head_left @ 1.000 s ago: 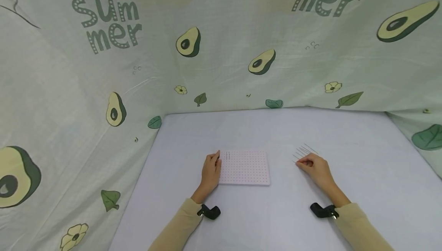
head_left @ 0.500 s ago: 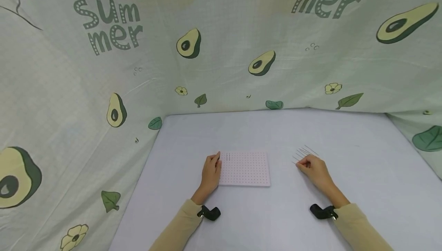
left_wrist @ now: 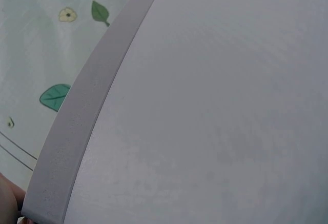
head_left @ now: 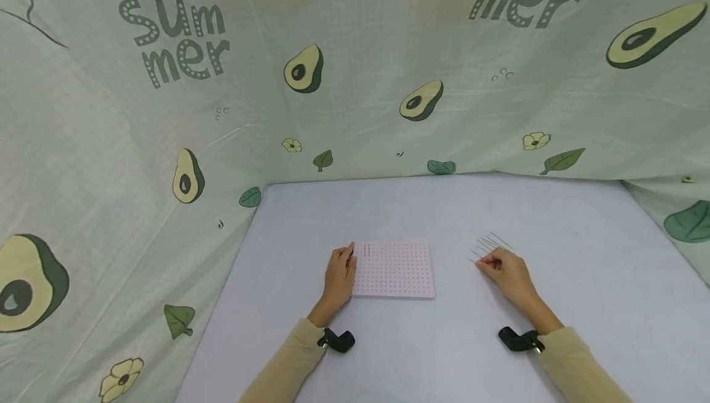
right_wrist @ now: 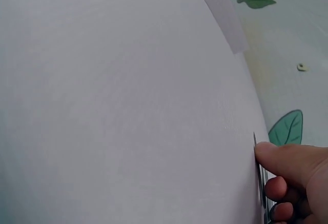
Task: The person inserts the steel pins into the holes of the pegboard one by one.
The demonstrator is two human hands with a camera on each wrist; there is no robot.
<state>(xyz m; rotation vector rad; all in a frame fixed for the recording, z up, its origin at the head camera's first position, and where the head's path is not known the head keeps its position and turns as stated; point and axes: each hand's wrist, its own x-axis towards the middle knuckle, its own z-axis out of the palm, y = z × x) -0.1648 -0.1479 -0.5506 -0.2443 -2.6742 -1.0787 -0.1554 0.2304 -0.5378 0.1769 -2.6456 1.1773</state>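
A pale pink pegboard [head_left: 394,270] with rows of small holes lies flat in the middle of the table. Two thin metal needles [head_left: 368,250] stand in its upper-left holes, and show as two dark lines in the left wrist view. My left hand [head_left: 338,275] grips the board's left edge; much of this hand is out of sight in its wrist view. At the right, several loose needles [head_left: 490,242] lie side by side, slanting. My right hand [head_left: 506,272] pinches a needle [right_wrist: 258,167] at the near end of this group, its thumb on the shaft and other fingers curled.
The white table [head_left: 399,347] stretches in front of the board and between it and the loose needles. Behind and to the left hangs a pale green cloth [head_left: 355,132] printed with avocados and leaves. A black wrist mount [head_left: 518,339] sits on the right forearm.
Both hands, the board and the needles keep practically the same places. Only a slight shift of the head view shows.
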